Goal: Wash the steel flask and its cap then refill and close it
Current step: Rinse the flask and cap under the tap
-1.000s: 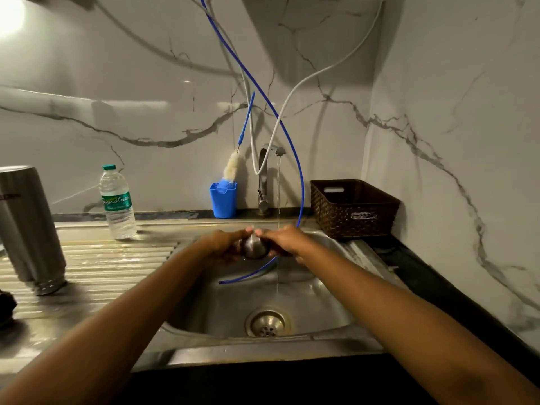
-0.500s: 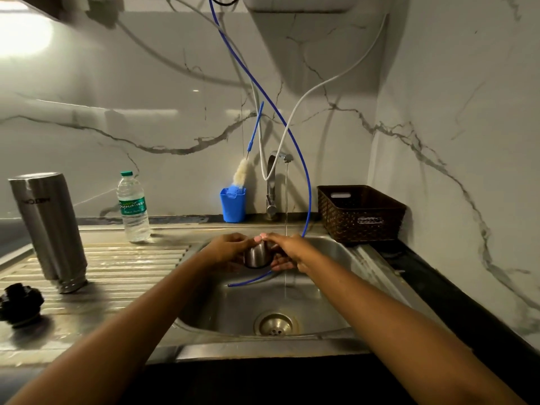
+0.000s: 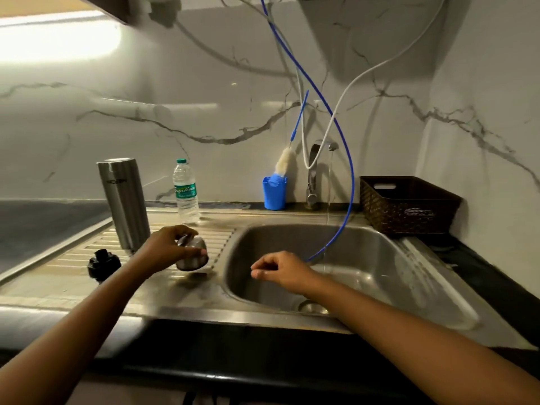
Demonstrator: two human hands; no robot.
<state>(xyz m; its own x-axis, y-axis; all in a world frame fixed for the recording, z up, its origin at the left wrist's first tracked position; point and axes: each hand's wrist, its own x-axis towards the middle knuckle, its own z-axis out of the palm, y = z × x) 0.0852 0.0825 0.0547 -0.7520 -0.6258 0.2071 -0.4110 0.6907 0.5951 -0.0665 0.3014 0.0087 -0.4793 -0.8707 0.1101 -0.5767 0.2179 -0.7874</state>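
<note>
The left hand (image 3: 166, 247) grips the steel cap (image 3: 194, 255) from above, with fingers curled around its rounded top. The cap is just above the drainboard (image 3: 87, 255). Its wide rim points down and its dome points to about 11 o'clock, so it is a little tilted; the picture is blurred there. The steel flask (image 3: 124, 203) stands at 10 o'clock from the cap, with its long axis vertical. A black stopper (image 3: 103, 263) lies at 9 o'clock from the cap. The right hand (image 3: 280, 270) hovers over the sink basin (image 3: 380, 258) with fingers loosely curled and holds nothing. The tap (image 3: 314, 171) pours a thin stream of water into the basin. A blue cup (image 3: 274, 194) holds a bottle brush (image 3: 285, 163). What the brown basket (image 3: 409, 211) contains I cannot tell.
</note>
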